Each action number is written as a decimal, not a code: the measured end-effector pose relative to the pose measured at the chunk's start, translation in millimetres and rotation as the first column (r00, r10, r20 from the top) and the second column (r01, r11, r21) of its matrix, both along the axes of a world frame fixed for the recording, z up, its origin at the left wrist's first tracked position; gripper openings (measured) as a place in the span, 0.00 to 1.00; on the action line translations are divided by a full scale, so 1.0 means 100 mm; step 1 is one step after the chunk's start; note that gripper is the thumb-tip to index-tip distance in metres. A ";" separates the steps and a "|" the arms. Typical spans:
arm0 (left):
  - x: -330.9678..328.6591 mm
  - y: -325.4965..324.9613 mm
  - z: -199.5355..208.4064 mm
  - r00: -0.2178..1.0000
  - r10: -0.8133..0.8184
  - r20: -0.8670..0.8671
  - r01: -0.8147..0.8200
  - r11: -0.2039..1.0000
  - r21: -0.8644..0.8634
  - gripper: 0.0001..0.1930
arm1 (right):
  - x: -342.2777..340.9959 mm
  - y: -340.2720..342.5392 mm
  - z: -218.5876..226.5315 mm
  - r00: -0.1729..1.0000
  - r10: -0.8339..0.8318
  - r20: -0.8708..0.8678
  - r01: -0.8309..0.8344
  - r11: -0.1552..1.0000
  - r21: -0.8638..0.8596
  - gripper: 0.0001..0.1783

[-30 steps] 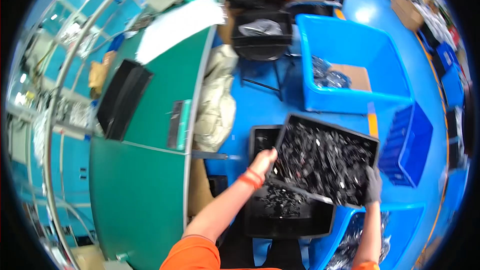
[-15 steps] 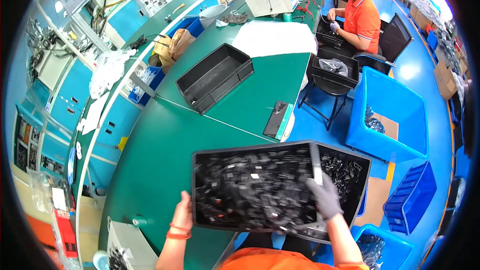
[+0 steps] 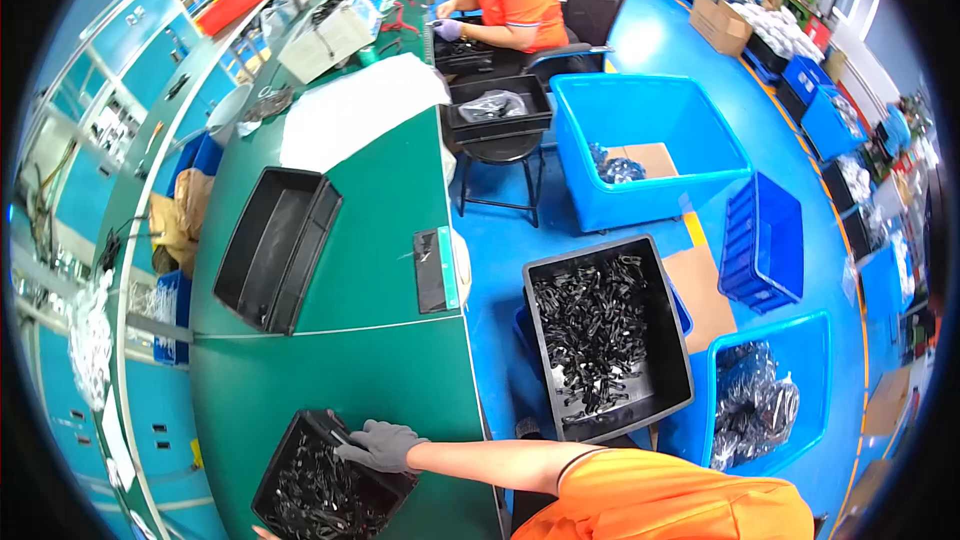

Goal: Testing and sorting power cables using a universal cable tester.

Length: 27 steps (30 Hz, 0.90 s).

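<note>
My right hand [image 3: 383,447], in a grey glove, is closed on the upper right rim of a black plastic bin [image 3: 263,502]. Many small black clip-like parts [image 3: 318,485] lie inside it. The bin is at the near left of the green table; whether it rests fully on the top I cannot tell. Only a sliver of my bare left hand [image 3: 265,533] shows by the bin's lower left corner, its fingers mostly hidden. Right of the table, a second black bin [image 3: 672,365] holds more of the same loose black parts [image 3: 592,330], with part of its floor bare.
On the green table [image 3: 350,370] are an empty black bin [image 3: 262,258], a white sheet [image 3: 350,115] and a flat dark pad [image 3: 430,275]. Blue tubs [image 3: 655,130] and a blue crate [image 3: 762,245] stand on the floor. A co-worker [image 3: 520,0] sits at the far side.
The parts-filled bin has moved left, off the second bin and over to the table, my right hand with it. My view has turned right. My left hand has mostly left view.
</note>
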State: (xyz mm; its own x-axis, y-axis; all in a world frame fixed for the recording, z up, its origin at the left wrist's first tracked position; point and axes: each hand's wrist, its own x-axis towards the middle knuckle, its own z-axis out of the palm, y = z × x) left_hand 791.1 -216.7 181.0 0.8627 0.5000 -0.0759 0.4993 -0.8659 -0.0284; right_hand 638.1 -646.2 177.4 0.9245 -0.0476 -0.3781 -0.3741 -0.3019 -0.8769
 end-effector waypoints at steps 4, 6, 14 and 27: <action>0.82 -1.99 0.44 0.429 -0.804 0.412 0.860 0.503 0.086 0.22 | -0.55 -0.33 -0.40 0.959 0.101 0.266 -0.078 0.992 -0.098 0.20; 1.08 -3.22 0.36 0.046 -0.914 0.404 0.903 0.210 0.375 0.25 | -1.05 -0.52 -0.67 0.958 0.103 0.269 -0.072 0.990 -0.123 0.19; 1.53 -5.33 -0.25 0.471 -0.881 -0.041 0.877 0.462 0.134 0.35 | -3.66 -1.12 -0.93 0.555 -0.723 -0.412 0.720 0.665 -0.198 0.28; -0.31 -5.10 0.19 0.114 -0.892 0.438 0.971 0.193 0.140 0.21 | -4.42 -1.43 -1.32 0.458 -0.587 -0.668 0.582 0.766 -0.274 0.29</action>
State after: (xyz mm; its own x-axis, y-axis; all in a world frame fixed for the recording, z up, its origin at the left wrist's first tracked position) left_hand 760.3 -726.5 199.6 0.5997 -0.7041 0.3803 -0.7783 -0.6237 0.0725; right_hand 195.6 -789.0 45.6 0.1419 -0.4794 -0.8661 -0.9364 0.2188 -0.2745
